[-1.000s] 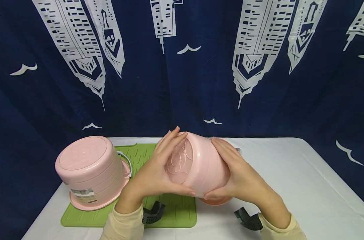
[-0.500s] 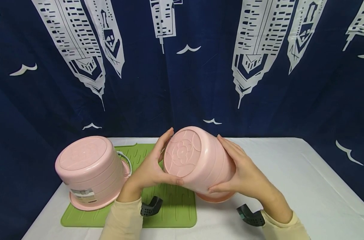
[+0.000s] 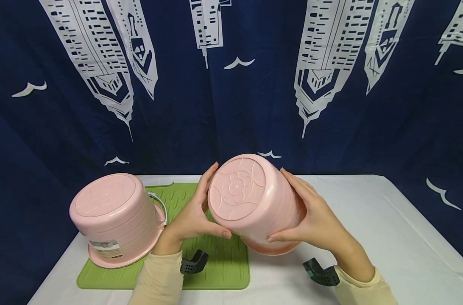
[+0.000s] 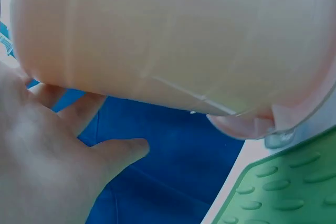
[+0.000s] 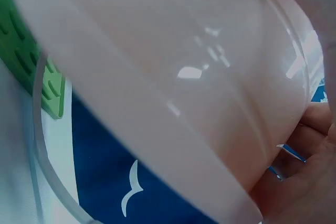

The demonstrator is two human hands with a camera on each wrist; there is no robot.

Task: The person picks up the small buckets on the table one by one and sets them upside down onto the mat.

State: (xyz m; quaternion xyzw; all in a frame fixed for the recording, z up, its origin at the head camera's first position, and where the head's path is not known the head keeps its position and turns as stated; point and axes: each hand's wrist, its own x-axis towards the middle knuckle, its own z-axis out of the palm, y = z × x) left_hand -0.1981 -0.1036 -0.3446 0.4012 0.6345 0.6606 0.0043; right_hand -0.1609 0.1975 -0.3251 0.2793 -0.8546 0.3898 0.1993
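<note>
A pink plastic bucket [image 3: 250, 190] is tilted between both hands, its flower-embossed bottom facing up and left. Its orange-pink rim points down to the right; whether it touches the table cannot be told. The left hand [image 3: 191, 218] cups the bottom end, fingers on the far side and thumb at the lower edge. On the other side, the right hand [image 3: 317, 220] grips the wall, thumb in front and fingers over the top. In the right wrist view the bucket's pale handle [image 5: 39, 129] hangs off the rim. A second pink bucket [image 3: 113, 220] stands upside down at the left.
Under the second bucket lies a green ribbed mat [image 3: 224, 271], reaching below the left hand. A white cloth [image 3: 391, 228] covers the table and extends to the right. Behind it hangs a dark blue curtain [image 3: 254, 110] with white buildings and birds.
The held bucket has risen slightly and turned so that its bottom shows more fully. The left hand has shifted off the bottom face to its edge; the right hand has moved a little right.
</note>
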